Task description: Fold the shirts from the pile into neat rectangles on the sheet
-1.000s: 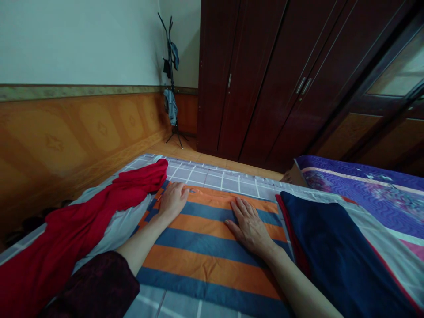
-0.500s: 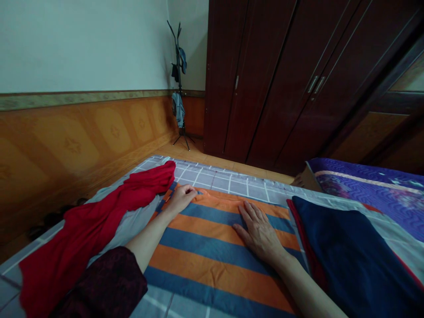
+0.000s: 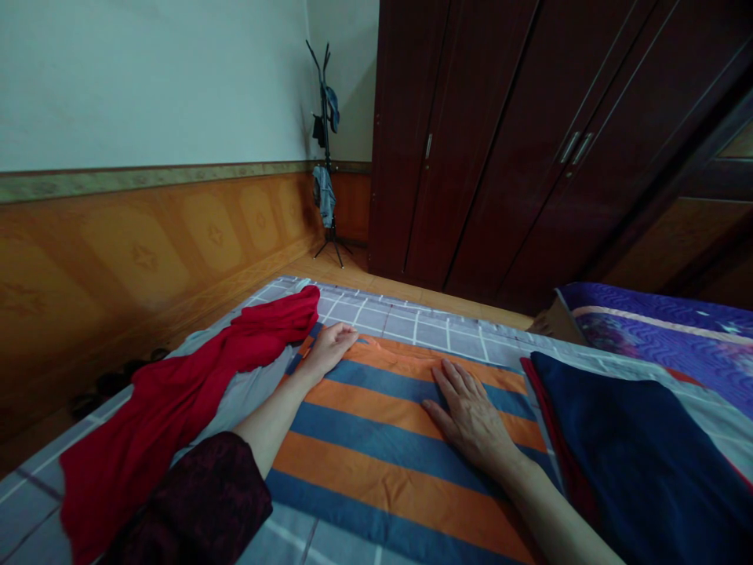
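Note:
An orange and blue-grey striped shirt [image 3: 382,451] lies spread and folded flat on the bed, with a neckline-like edge at its far side. My left hand [image 3: 330,349] is at the shirt's far left corner, its fingers closed in a pinch at the cloth edge. My right hand [image 3: 471,412] rests flat on the far right part of the shirt, palm down with fingers slightly spread. To the left lies a loose, rumpled red garment [image 3: 194,377]. A folded dark blue garment [image 3: 629,439] lies to the right, with red cloth showing along its edge.
A grey checked sheet [image 3: 405,318] covers the bed. Beyond it stand a dark red wardrobe [image 3: 471,157] and a black coat rack [image 3: 326,141] with items hanging on it. A purple quilted cover [image 3: 664,322] is at the right. Dark shoes [image 3: 111,384] sit on the floor at left.
The whole view has shifted slightly, so everything appears a little further right. My left fingers seem slightly raised at the shirt's edge. My right hand stays flat on the cloth.

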`<state>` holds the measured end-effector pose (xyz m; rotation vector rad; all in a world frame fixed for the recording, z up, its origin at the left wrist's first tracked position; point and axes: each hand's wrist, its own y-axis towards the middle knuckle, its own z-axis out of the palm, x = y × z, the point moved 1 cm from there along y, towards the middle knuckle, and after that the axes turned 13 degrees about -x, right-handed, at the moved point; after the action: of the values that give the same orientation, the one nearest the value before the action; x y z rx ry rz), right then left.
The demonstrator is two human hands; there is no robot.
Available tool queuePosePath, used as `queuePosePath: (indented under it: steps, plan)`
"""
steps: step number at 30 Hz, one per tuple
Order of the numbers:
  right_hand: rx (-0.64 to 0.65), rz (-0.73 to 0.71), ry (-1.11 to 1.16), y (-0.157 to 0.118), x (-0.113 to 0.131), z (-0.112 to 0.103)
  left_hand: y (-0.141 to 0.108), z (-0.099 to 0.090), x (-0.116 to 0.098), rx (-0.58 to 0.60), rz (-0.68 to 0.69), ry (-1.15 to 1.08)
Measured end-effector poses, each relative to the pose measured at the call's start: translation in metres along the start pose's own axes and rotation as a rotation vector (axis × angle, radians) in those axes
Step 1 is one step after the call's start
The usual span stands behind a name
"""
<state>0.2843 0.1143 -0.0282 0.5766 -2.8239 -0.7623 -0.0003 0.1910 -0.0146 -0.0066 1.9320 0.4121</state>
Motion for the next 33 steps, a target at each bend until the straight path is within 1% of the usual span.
queuePosePath:
  steps: [6, 11, 16, 21, 23, 26, 29, 33]
  plan:
    - [-0.021, -0.005, 0.023, -0.001, 0.000, 0.002, 0.002, 0.003, -0.002, 0.069, 0.053, 0.169]
    - [-0.033, 0.003, 0.023, -0.001, 0.000, 0.002, -0.001, 0.002, -0.010, 0.075, 0.047, 0.277]
    - [-0.015, -0.003, -0.001, 0.000, 0.000, 0.002, -0.003, 0.004, -0.011, 0.068, 0.066, 0.288]
    - [-0.011, -0.016, -0.015, 0.001, 0.002, -0.001, -0.003, 0.007, -0.013, 0.084, 0.144, 0.206]
    - [-0.007, -0.021, -0.018, 0.001, 0.002, -0.002, -0.002, 0.007, -0.015, 0.075, 0.176, 0.193]
    - [-0.002, -0.017, -0.023, 0.001, 0.002, -0.002, -0.001, 0.007, -0.017, 0.021, 0.210, 0.232]
    - [-0.005, -0.013, -0.021, 0.001, 0.002, -0.002, -0.001, 0.006, -0.015, -0.040, 0.240, 0.329]
    - [-0.008, -0.012, -0.020, 0.001, 0.002, -0.001, -0.003, 0.006, -0.013, -0.054, 0.267, 0.489]
